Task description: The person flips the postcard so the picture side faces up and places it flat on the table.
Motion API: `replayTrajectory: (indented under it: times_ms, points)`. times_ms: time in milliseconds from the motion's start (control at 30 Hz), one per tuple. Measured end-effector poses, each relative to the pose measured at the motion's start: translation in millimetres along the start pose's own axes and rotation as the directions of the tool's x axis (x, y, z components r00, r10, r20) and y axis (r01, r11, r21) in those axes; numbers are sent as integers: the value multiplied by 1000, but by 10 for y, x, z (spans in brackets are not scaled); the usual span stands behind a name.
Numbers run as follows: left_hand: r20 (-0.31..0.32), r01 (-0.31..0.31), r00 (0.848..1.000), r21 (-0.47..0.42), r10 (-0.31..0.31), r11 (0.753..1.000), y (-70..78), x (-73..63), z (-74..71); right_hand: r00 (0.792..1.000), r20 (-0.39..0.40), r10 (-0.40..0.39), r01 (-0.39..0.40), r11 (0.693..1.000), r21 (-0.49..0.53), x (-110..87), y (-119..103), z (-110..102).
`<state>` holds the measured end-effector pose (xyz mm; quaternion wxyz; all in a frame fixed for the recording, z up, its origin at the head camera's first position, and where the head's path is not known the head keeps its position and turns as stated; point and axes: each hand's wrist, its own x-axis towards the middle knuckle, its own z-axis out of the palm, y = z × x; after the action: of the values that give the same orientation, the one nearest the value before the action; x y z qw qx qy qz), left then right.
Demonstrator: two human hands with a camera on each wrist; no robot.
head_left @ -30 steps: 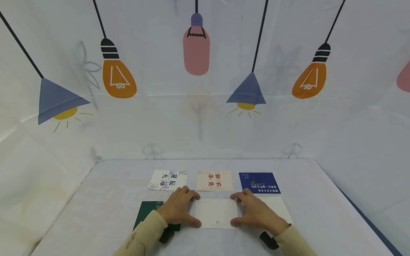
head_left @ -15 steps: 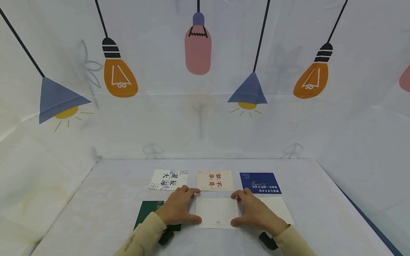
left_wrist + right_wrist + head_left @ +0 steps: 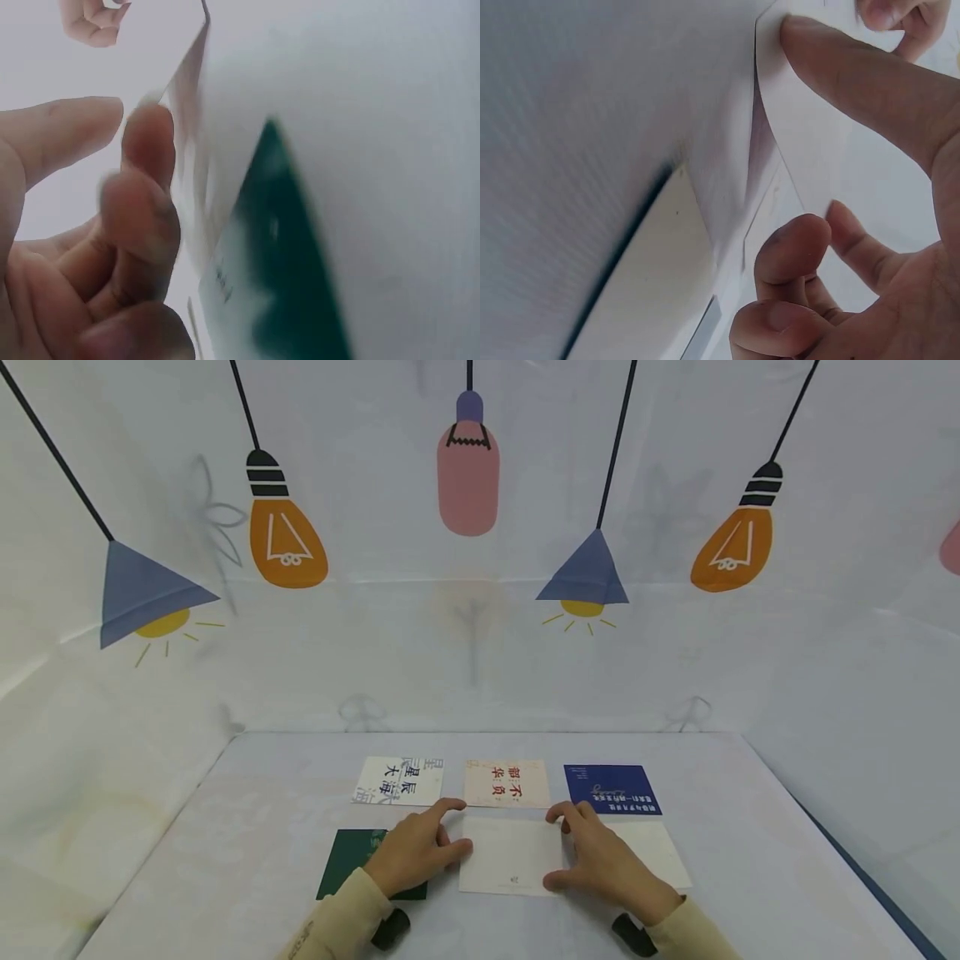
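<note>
On the big table, the white card in the middle could bend if squeezed too hard. The right hand holds its right edge; I can't tell if the left hand pinches the other. The peach card is close behind; there's more room in front.

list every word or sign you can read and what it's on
"星辰大海", white card (larger pale characters behind)
"不负韶华", peach card; third character blurred
Too small to read: print on navy card, green card and left sleeve; mark on middle off-white card.
</note>
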<state>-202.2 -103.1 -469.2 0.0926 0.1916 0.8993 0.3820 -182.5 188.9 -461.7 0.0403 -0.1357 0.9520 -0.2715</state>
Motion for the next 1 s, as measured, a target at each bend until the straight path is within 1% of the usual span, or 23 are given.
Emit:
replayTrajectory:
  times_ms: [100,200,267,367,467,567,667,767,833,933,1000]
  points:
    - [52,20,999,-129,-13,991,10,5,20,1000,-8,-5,5,1000,8,-12,-4,8]
    - [98,56,995,-240,-33,969,8,13,43,1000,-9,-7,7,1000,12,-26,-13,13]
    - [118,72,992,-286,-39,955,6,15,56,1000,-13,-12,12,1000,9,-32,-16,17]
    - [122,77,992,-300,-42,951,-3,18,77,999,-32,-30,30,1000,3,-40,-11,19]
    - [111,70,993,-298,-39,952,-6,16,87,997,-61,-50,51,999,9,-56,4,18]
    - [102,60,994,-289,-32,955,17,11,80,994,-95,-52,55,998,30,-71,22,7]
    - [96,50,995,-278,-24,959,52,7,67,994,-104,-31,38,997,73,-76,38,-25]
    - [91,47,996,-269,-23,962,74,-1,60,997,-71,5,6,990,144,-78,45,-50]
    - [90,50,996,-265,-27,963,76,-6,61,999,-35,34,-25,976,214,-86,39,-56]
    - [88,55,996,-259,-33,964,78,-13,63,998,26,63,-68,944,324,-95,37,-51]
    - [89,59,995,-259,-36,964,77,-15,64,995,58,79,-95,922,375,-96,37,-47]
